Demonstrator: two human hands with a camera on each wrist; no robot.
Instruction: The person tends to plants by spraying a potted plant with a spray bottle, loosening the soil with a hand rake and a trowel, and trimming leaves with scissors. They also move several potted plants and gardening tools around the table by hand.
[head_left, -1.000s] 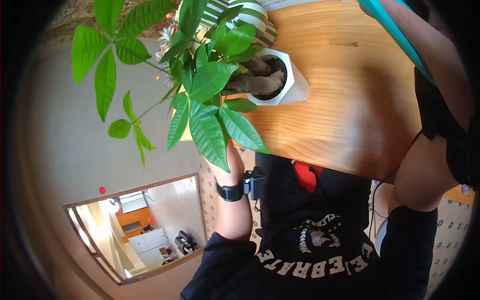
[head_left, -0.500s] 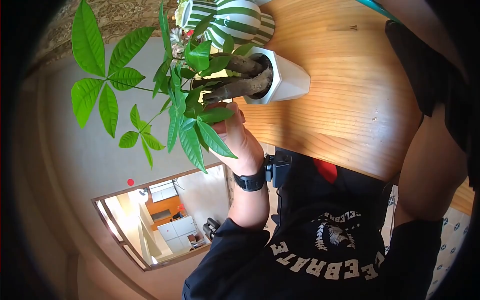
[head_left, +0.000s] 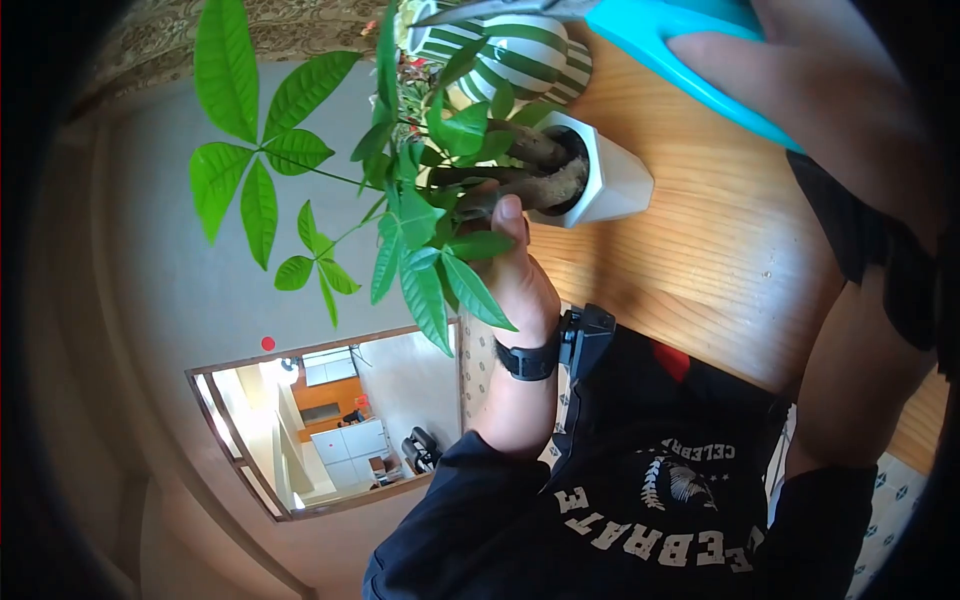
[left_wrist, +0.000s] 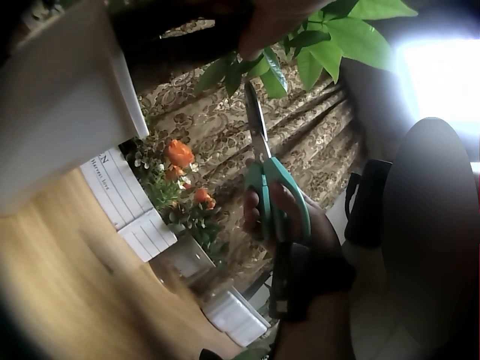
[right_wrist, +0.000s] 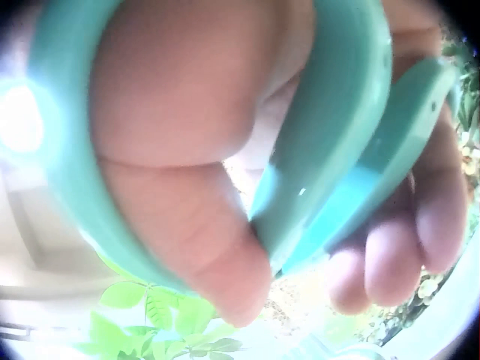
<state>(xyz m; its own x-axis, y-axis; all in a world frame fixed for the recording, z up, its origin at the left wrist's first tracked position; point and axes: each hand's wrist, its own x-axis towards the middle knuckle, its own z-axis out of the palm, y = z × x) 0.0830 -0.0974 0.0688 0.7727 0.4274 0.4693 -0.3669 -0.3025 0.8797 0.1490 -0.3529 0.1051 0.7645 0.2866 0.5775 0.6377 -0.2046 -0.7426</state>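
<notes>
A potted plant with braided brown trunks (head_left: 525, 192) and broad green leaves (head_left: 425, 295) stands in a white faceted pot (head_left: 622, 185). My left hand (head_left: 528, 290) grips the trunk above the pot, thumb along it and the other fingers hidden behind. In my right hand (head_left: 835, 90) are scissors (head_left: 690, 60) with turquoise handles, their metal blades reaching across the striped vase in the head view. The right wrist view shows the thumb (right_wrist: 202, 225) through one handle loop (right_wrist: 71, 172) and several fingertips at the other. In the left wrist view, the blades (left_wrist: 256, 124) point up toward the leaves.
A green-and-white striped vase (head_left: 515, 55) is beside the pot on the wooden table (head_left: 700, 240). Orange flowers (left_wrist: 180, 153), a box with printed text (left_wrist: 112, 184) and a patterned curtain (left_wrist: 307, 120) lie beyond. A framed mirror or opening (head_left: 330, 420) shows in the wall.
The scissors have swung in from the edge of the head view toward the plant and vase. My left hand, earlier mostly behind leaves, now shows at the trunk.
</notes>
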